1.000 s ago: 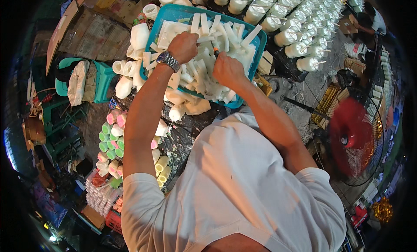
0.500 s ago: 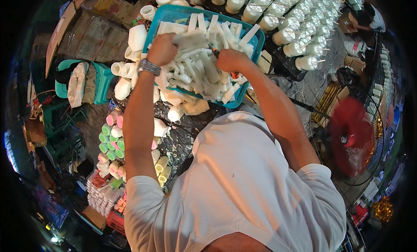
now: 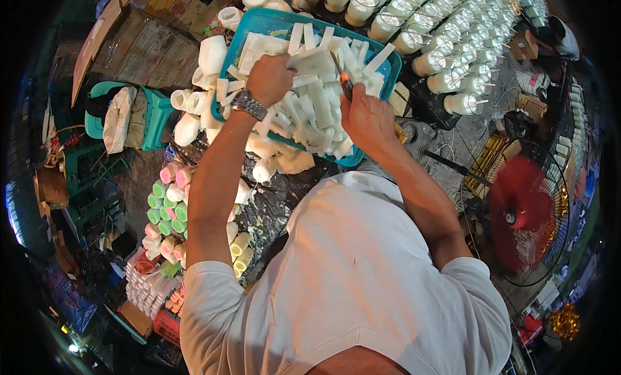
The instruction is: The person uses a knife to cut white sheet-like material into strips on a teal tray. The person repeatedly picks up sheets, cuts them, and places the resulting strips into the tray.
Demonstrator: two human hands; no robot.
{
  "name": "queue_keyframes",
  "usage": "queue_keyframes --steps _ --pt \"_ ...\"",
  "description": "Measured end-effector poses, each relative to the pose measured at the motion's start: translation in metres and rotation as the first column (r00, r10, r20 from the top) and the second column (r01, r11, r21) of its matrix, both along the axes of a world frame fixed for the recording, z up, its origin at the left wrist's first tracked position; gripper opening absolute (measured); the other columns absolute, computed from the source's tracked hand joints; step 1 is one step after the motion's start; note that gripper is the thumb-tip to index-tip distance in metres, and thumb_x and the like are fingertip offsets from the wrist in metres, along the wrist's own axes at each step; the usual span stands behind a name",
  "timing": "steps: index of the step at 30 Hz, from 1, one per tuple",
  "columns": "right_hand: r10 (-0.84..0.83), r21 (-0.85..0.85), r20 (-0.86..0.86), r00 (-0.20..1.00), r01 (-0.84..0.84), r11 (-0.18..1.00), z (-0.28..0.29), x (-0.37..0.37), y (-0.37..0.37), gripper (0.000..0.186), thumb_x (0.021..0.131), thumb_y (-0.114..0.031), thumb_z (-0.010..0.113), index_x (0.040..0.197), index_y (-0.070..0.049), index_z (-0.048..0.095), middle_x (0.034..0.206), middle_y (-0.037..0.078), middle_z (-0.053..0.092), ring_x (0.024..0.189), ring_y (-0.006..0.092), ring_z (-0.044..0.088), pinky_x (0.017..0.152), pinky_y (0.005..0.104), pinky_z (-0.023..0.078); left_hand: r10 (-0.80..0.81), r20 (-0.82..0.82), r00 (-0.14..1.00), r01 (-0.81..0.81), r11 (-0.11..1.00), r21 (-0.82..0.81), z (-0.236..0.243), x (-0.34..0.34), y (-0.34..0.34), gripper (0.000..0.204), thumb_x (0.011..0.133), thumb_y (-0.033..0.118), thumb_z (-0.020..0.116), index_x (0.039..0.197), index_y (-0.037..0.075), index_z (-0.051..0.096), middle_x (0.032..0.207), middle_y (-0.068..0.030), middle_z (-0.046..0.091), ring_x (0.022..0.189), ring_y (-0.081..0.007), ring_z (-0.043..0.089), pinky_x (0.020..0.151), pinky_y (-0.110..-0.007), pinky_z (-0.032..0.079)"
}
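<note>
A teal plastic tray (image 3: 261, 17) is heaped with several white wax blocks (image 3: 309, 110). My left hand (image 3: 270, 79), with a metal watch on its wrist, grips one white wax block (image 3: 314, 61) over the heap. My right hand (image 3: 366, 115) is shut on a knife (image 3: 342, 77) with an orange handle and a dark blade pointing up at the held block. Both hands are above the middle of the tray.
Rows of white candle jars with wicks (image 3: 453, 45) stand at the upper right. White plastic cups (image 3: 194, 110) lie left of the tray, coloured candles (image 3: 167, 207) lower left. A red fan (image 3: 527, 213) spins at right. A teal stool (image 3: 152, 113) stands at left.
My left hand lifted a white block from the heap and moved right toward the middle. My right hand rose with the knife to meet the block.
</note>
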State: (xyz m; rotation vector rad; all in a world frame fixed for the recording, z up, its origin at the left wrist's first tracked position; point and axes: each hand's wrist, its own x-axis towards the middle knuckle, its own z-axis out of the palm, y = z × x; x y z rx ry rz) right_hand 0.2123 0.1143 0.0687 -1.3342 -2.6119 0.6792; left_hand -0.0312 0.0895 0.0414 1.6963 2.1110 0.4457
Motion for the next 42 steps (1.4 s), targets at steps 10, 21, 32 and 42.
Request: queue_keyframes --steps 10,21,32,42 --pt "0.029 0.176 -0.029 0.999 -0.024 0.984 -0.043 -0.037 0.002 0.014 0.092 -0.014 0.058 0.084 -0.003 0.053 0.059 0.013 0.066 0.052 0.0302 0.069 0.045 0.0414 0.053 0.001 -0.042 0.999 -0.001 1.000 -0.001 -0.023 0.010 -0.007 0.024 0.088 0.024 0.067 0.090 0.000 0.070 0.075 -0.0263 0.067 0.074 -0.0440 0.067 0.071 -0.052 0.054" --pt "0.215 -0.155 0.353 0.910 -0.170 0.973 -0.056 -0.041 0.025 0.026 0.090 -0.015 0.051 0.095 -0.001 0.072 0.088 0.013 0.075 0.071 0.0297 0.075 0.066 0.0419 0.059 0.073 0.059 0.996 -0.075 0.997 0.026 -0.018 0.013 -0.017 0.028 0.089 0.027 0.068 0.096 -0.001 0.071 0.077 -0.0265 0.068 0.075 -0.0444 0.067 0.071 -0.052 0.054" --pt "0.205 -0.351 0.342 0.917 -0.077 0.933 -0.049 -0.031 0.044 0.031 0.087 -0.016 0.053 0.102 0.000 0.075 0.100 0.022 0.075 0.091 0.0387 0.074 0.083 0.0487 0.057 0.186 0.102 0.977 -0.202 0.962 0.182 -0.013 -0.045 -0.007 0.038 0.095 0.034 0.067 0.109 -0.001 0.071 0.091 -0.0276 0.070 0.086 -0.0411 0.069 0.076 -0.046 0.054" --pt "0.061 0.032 0.045 0.997 -0.062 0.998 -0.010 -0.030 0.003 0.024 0.096 -0.024 0.060 0.093 0.000 0.055 0.069 0.019 0.069 0.062 0.0388 0.070 0.055 0.0485 0.054 0.131 -0.035 0.991 -0.128 0.989 0.075 -0.028 0.011 -0.015 0.034 0.096 0.033 0.062 0.089 0.000 0.067 0.075 -0.0260 0.068 0.073 -0.0456 0.067 0.068 -0.054 0.054"
